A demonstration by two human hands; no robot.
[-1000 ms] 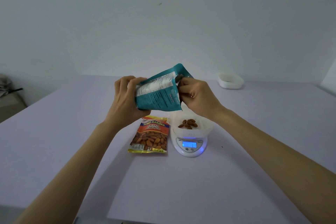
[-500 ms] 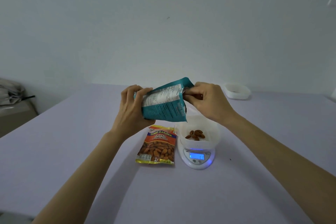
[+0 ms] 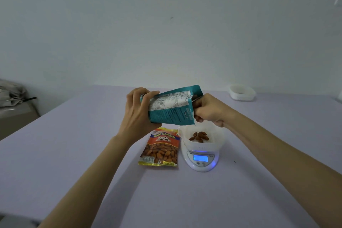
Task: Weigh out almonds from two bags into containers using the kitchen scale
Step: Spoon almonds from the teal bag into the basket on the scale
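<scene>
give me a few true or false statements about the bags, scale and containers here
1. The left hand grips the teal bag. True.
2. The salted almonds bag lies on the scale. False: it lies flat on the table, left of the scale.
3. The container on the scale holds almonds. True.
4. The scale is switched off. False: its display glows blue.
5. The second container touches the scale. False: it stands apart, at the table's far right.

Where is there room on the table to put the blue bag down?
Bare table lies left of the orange almond bag and in front of the scale. It's crowded where those two sit close together.
</scene>
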